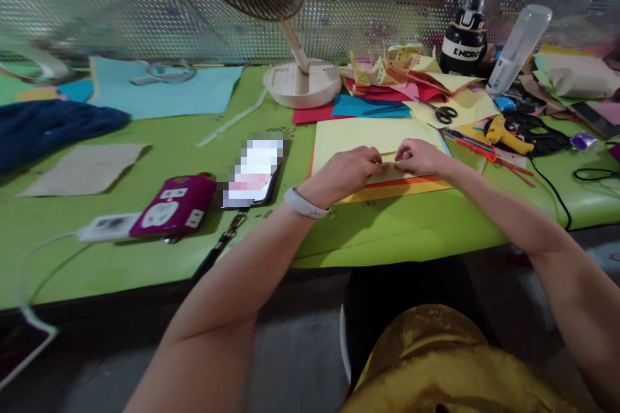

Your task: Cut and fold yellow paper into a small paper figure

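Nearest: two bare forearms reach onto the green desk, white band on the left wrist. Left hand and right hand sit close together, fingers pressed together on either end of a thin yellow paper strip; both pinch it just above the pale yellow sheet, which lies on an orange sheet and a red one. Strip looks light, floppy and easy to crease or tear, so I'd hold it by the ends with fingertips only, light pressure. Left of the hands: one phone, one maroon device with a white plug block. Right: one red cutter, one yellow glue gun. Further back: one pair of scissors, a loose pile of coloured paper (too many to count), one fan base, one black bottle, one clear bottle.
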`<state>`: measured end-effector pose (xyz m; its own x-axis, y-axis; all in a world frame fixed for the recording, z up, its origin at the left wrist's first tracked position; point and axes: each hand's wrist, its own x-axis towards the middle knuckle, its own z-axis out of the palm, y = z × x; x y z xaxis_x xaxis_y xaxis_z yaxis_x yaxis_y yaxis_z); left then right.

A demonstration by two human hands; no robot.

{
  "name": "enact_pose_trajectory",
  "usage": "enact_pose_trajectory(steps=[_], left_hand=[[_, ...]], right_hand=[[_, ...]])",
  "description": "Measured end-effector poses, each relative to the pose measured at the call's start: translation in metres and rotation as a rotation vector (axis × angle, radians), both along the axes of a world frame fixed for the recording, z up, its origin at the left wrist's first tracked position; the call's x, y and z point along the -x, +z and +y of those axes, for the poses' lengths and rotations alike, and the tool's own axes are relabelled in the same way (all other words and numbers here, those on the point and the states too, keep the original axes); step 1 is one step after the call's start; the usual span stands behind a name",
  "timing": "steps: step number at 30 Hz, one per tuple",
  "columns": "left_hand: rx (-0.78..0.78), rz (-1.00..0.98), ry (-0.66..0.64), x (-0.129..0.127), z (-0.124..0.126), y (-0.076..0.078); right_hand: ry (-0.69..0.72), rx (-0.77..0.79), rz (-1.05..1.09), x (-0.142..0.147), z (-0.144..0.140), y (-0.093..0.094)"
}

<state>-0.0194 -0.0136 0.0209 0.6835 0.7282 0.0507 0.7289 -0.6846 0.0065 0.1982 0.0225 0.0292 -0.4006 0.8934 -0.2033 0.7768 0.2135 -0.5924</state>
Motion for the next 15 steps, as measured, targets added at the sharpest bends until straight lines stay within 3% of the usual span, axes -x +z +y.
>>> enact_pose_trajectory(steps=[4, 8, 12, 15], left_hand=[[0.058, -0.173, 0.018, 0.006, 0.005, -0.002], [0.147, -0.394, 0.193, 0.009, 0.010, 0.001], [0.428, -0.524, 0.465, -0.001, 0.011, 0.007], [0.667, -0.512, 0.548, -0.015, 0.011, 0.012]], right_hand=[[-0.007, 0.007, -0.002, 0.001, -0.001, 0.000], [-0.013, 0.012, -0.027, 0.002, -0.004, 0.004], [-0.002, 0.011, -0.036, 0.002, -0.006, 0.006], [0.000, -0.012, -0.052, 0.003, -0.006, 0.006]])
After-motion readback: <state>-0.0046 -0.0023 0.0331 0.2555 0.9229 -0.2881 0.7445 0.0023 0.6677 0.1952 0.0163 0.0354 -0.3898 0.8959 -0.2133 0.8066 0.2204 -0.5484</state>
